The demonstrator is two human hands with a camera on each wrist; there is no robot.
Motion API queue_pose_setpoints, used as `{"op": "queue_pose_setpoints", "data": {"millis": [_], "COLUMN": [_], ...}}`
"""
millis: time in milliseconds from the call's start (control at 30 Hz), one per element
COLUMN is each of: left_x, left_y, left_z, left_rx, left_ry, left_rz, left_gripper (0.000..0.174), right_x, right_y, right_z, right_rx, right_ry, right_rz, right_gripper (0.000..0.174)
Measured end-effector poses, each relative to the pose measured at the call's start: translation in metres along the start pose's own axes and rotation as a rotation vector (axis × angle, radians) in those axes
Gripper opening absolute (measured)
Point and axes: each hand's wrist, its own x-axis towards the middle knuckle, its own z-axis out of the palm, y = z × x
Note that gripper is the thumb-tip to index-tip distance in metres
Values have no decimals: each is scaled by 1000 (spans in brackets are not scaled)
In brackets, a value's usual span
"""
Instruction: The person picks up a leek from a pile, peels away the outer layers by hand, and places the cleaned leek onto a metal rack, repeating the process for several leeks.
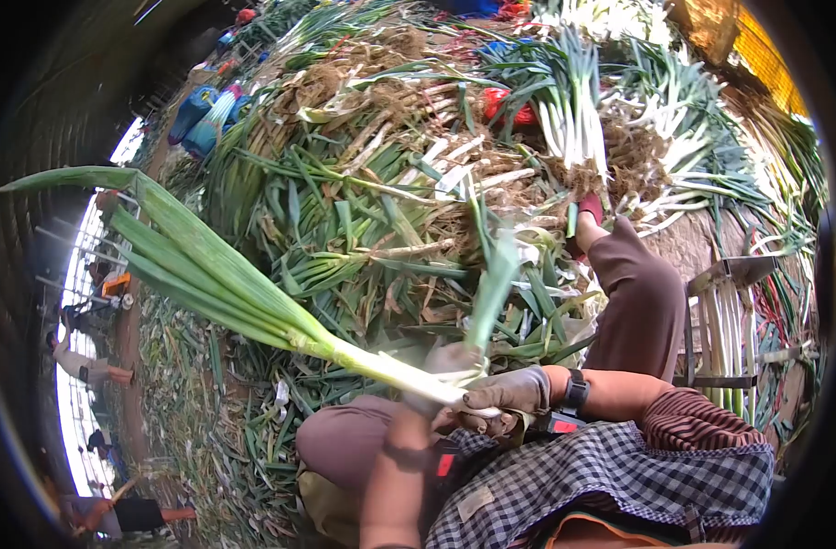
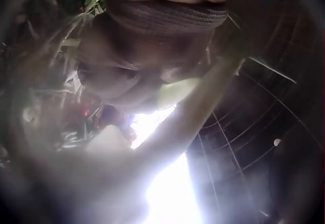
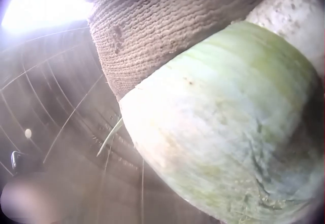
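Observation:
A long leek [image 1: 345, 352] with a fan of green leaves slants up to the left across the head view. Its white root end is gripped by my gloved right hand [image 1: 514, 392]. In the right wrist view, a pale green layer [image 3: 218, 122] bulges beside the knitted glove [image 3: 162, 25]. My gloved left hand [image 1: 439, 366], blurred, is over the white stalk. A blurred green leaf strip [image 1: 496, 284] rises from it. The left wrist view has the fingers [image 2: 117, 81] curled around something pale green, with the leek stalk [image 2: 190, 109] passing close below.
A broad heap of leaves and leeks [image 1: 381, 201] covers the ground ahead. Bundled leeks [image 1: 569, 101] stand beyond my foot. A metal frame [image 1: 733, 274] holding white stalks is at the right. Other people [image 1: 93, 361] are at the far left.

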Motion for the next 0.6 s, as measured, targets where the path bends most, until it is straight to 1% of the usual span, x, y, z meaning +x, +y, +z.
{"op": "queue_pose_setpoints", "data": {"millis": [33,67,100,133,167,200,233,267,300,333,400,433,533,600], "left_x": [16,23,39,40,20,-6,-29,-46,-53,-64,-63,-63,-66,-64], "left_y": [-26,-37,-62,-63,-43,-10,23,44,45,45,44,44,44,44], "left_z": [1,-5,-24,-25,-34,-32,-19,-11,-15,-14,-9,-9,-12,-17], "left_rx": [140,6,173,-194,-387,-575,-691,-806,-730,-562,-513,-551,-530,-574], "left_ry": [10,-38,111,348,368,371,528,679,662,760,872,896,902,874], "left_rz": [-69,-4,103,250,468,686,777,864,971,912,934,915,904,867], "left_gripper": [25,24,25,28,30,33,35,38,36,26,16,12,9,9], "right_x": [-3,-6,-2,2,0,-6,-6,-3,1,5,11,13,14,14], "right_y": [0,-4,0,4,-2,-9,-13,-6,-9,-12,-11,-9,-6,-4], "right_z": [0,1,-8,-16,-12,-1,8,-1,11,24,28,28,17,13], "right_rx": [-72,-195,-303,-403,-466,-524,-515,-577,-616,-655,-685,-705,-756,-741], "right_ry": [63,58,65,76,145,225,294,397,451,506,516,542,501,496], "right_rz": [11,1,-111,-228,-205,-187,-172,-205,-213,-226,-211,-209,-230,-245], "right_gripper": [51,54,56,58,60,61,63,65,66,66,66,66,64,62]}}
